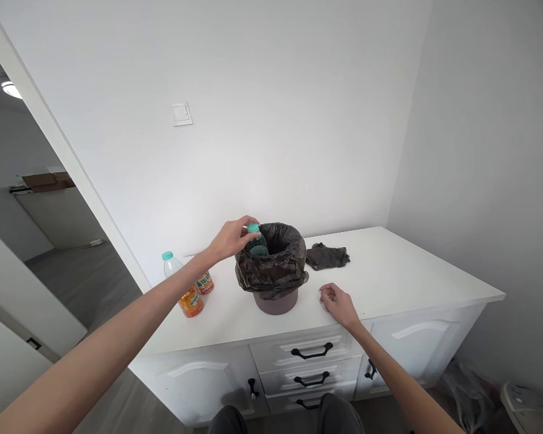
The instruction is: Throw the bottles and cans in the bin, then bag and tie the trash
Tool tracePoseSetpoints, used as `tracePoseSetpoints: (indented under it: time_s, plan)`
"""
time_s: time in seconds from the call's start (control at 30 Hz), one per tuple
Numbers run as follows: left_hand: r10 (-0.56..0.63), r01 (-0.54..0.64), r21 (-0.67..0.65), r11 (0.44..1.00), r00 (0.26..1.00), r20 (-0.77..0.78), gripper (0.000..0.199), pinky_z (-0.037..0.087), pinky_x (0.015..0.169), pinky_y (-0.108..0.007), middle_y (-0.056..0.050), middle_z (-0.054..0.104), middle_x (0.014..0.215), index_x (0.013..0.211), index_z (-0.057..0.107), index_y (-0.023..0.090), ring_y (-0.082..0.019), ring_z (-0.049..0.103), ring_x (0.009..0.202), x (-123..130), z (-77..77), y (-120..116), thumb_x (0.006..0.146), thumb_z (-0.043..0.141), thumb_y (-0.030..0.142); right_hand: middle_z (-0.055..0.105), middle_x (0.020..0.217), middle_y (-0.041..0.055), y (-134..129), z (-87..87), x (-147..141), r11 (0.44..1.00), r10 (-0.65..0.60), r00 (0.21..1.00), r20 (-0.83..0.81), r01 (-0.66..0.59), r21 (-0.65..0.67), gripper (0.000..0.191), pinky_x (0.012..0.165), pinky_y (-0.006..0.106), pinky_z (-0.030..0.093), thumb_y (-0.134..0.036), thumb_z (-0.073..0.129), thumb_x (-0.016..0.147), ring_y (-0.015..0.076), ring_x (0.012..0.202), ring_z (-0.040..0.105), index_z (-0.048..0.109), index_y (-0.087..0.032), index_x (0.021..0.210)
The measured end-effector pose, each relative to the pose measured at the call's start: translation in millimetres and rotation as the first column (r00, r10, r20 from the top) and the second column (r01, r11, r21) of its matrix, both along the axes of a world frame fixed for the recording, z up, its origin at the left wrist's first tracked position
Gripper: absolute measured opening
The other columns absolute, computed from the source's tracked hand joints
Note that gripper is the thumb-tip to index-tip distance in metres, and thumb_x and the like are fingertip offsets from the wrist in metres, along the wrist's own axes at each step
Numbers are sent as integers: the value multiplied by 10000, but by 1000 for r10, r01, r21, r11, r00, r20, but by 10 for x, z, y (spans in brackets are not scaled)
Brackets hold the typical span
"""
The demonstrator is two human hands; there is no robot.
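Note:
My left hand [233,239] pinches a clear plastic bottle [258,243] near its teal cap. The bottle's lower part is inside the trash can [276,304], which is lined with a black plastic bag [271,277] folded over the rim. Resting on the countertop to the right of the can, my right hand [338,304] has its fingers curled, with nothing visible in them. Two more bottles stand at the left: one with a teal cap and orange label [190,300], and another bottle [205,282] behind it, partly hidden by my left forearm.
A crumpled black plastic bag [328,257] lies on the white countertop [402,271] right of the can. Below are drawers and doors with black handles [312,351]. A wall stands behind, with a light switch [181,114]. A doorway opens at the left.

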State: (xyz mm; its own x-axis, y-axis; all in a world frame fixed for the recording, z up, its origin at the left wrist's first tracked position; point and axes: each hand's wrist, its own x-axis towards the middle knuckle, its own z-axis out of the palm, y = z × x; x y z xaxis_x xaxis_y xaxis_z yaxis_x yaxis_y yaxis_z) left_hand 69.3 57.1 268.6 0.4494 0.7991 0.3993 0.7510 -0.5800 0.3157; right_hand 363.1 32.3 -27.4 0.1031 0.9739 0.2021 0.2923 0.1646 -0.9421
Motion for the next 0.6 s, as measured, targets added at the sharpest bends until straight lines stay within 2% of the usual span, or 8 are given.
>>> tracePoseSetpoints:
  time_s: [0.17,0.3,0.37,0.47,0.6]
  plan:
    - [-20,6,-76,997,983,-184,433,555,895,-387,-51,766,1131,1183,666,267,-272,715,1024,-51,-45,136,867,611,558,710,734,-4,1,0,-1,1000,6,1000,3,-6,6,226,624,336,490,-398,511,829,184,534,611,606,-235,954]
    - [-23,-11,-139,990,969,-244,462,544,873,-359,-43,777,1133,1088,727,272,-279,708,1030,-65,-47,232,782,679,614,710,737,-4,-8,11,-6,1000,5,1000,5,-5,4,214,608,336,487,-391,513,834,185,533,612,605,-238,952]
    - [-16,-32,-179,983,965,-260,491,546,840,-336,-36,789,1090,1050,755,277,-264,719,975,-59,-40,256,798,645,682,708,730,-5,-8,15,-11,1000,0,1000,2,0,2,209,601,337,487,-390,509,835,187,528,610,603,-239,946]
    - [23,-56,-181,982,984,-178,591,540,904,-335,-39,771,1192,1088,764,277,-270,709,1048,-43,-47,289,865,520,765,709,729,-1,-5,20,-18,1000,-4,1000,5,4,-10,205,597,338,490,-392,507,832,194,531,616,602,-244,937]
    - [62,-65,-174,983,998,-26,702,507,1034,-389,-46,648,1441,1324,666,290,-301,627,1272,-59,-112,425,912,408,795,715,733,6,6,23,-28,1000,-10,1000,14,10,-7,197,604,341,496,-390,505,835,197,534,620,600,-247,932]
